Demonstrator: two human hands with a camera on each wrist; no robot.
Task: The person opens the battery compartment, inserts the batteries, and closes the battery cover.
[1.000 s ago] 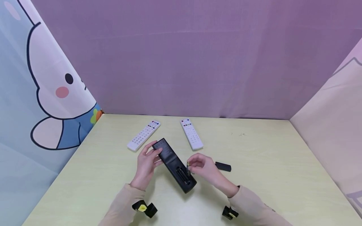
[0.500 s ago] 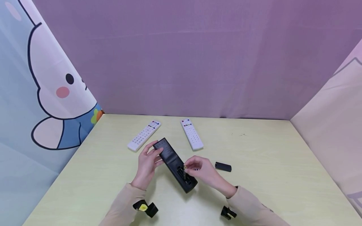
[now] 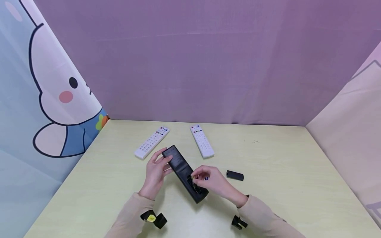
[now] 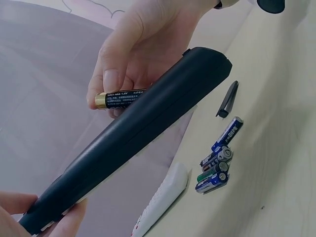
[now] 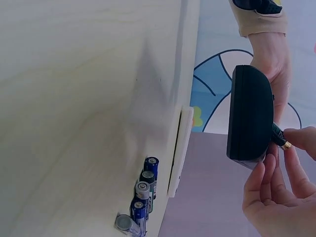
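My left hand (image 3: 153, 175) grips the upper end of a black remote control (image 3: 179, 168), held tilted above the table with its back facing up. Its battery compartment, near the lower end, is uncovered. Thumb and fingers of my right hand (image 3: 213, 180) pinch a black AAA battery (image 4: 118, 99) by its gold end. The battery slants, its far end down at the compartment; in the left wrist view the remote's body hides that end. On the table, right of my right hand, lies the small black battery cover (image 3: 235, 175).
Two white remotes, one at the left (image 3: 151, 142) and one at the middle (image 3: 202, 141), lie face up farther back on the table (image 3: 276, 165). Several loose batteries (image 4: 213, 170) lie in a row, mostly hidden behind my right hand in the head view. Curtains stand behind and at the sides.
My right hand has moved left and slightly down with the battery, from the remote's right edge to over the compartment. My left hand and the remote have barely shifted.
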